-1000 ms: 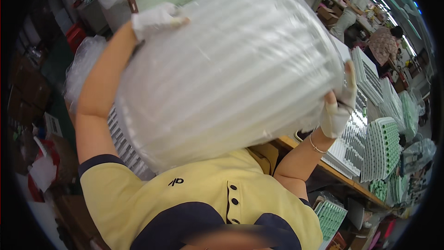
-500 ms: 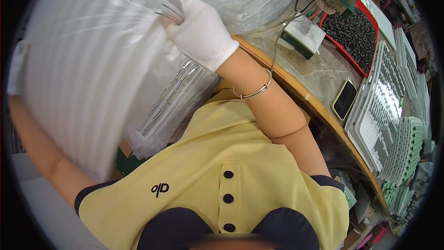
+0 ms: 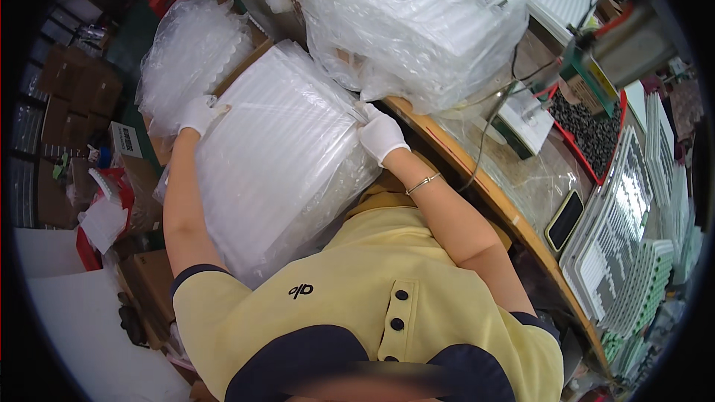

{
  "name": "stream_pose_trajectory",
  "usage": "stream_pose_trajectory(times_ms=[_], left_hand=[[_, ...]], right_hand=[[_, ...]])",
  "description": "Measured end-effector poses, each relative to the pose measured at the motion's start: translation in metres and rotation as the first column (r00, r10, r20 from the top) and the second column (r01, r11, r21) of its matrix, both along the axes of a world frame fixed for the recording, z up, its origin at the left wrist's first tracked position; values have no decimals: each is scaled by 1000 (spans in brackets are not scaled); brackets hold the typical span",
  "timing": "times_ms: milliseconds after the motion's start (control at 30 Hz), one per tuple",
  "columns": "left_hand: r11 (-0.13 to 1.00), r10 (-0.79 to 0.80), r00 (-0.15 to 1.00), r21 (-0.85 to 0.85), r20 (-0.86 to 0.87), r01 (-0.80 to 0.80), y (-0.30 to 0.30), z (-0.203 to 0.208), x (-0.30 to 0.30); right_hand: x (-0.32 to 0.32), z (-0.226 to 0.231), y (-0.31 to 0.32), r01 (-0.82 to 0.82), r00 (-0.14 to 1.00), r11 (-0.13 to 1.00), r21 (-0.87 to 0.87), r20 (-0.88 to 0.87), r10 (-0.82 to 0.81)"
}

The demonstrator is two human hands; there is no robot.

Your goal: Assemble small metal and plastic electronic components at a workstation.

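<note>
In front of me lies a flat white ribbed pack in clear plastic film, tilted across a lower stack of film-wrapped goods. My left hand, in a white glove, grips its left edge, the thumb over the top side. On the opposite edge, beside the table, my right hand is closed on the pack's film; a bangle circles that wrist. The fingers under the edges are partly hidden.
A big film-wrapped bundle stands on the table at the back. Further right are a bench device, a red tray of black parts, a phone and perforated panels. Another wrapped bundle and cardboard boxes occupy the left.
The ribbed pack, earlier raised and blurred at upper left, now lies lower and flatter. Both hands have come down with it along its edges, and the view has shifted to show more on the left.
</note>
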State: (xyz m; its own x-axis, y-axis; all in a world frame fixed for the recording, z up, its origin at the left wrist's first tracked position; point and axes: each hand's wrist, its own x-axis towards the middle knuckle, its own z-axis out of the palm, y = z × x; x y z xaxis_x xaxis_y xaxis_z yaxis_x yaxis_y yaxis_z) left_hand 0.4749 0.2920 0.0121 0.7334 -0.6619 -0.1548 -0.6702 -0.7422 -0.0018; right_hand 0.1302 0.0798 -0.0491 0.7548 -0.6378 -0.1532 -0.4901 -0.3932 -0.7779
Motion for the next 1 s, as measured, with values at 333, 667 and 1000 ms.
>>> stream_pose_trajectory(times_ms=[333, 667, 1000], left_hand=[[915, 48, 995, -402, 91, -7, -61, 15, -82], [924, -352, 917, -227, -189, 308, -96, -26, -203], [927, -347, 901, -237, -260, 289, -97, -13, -207]], right_hand=[[21, -11, -26, 3, 973, 998, -67, -230, -19], [-6, -11, -29, 5, 993, 998, -67, -118, -13], [-129, 64, -19, 65, 997, 998, 10, 29, -66]])
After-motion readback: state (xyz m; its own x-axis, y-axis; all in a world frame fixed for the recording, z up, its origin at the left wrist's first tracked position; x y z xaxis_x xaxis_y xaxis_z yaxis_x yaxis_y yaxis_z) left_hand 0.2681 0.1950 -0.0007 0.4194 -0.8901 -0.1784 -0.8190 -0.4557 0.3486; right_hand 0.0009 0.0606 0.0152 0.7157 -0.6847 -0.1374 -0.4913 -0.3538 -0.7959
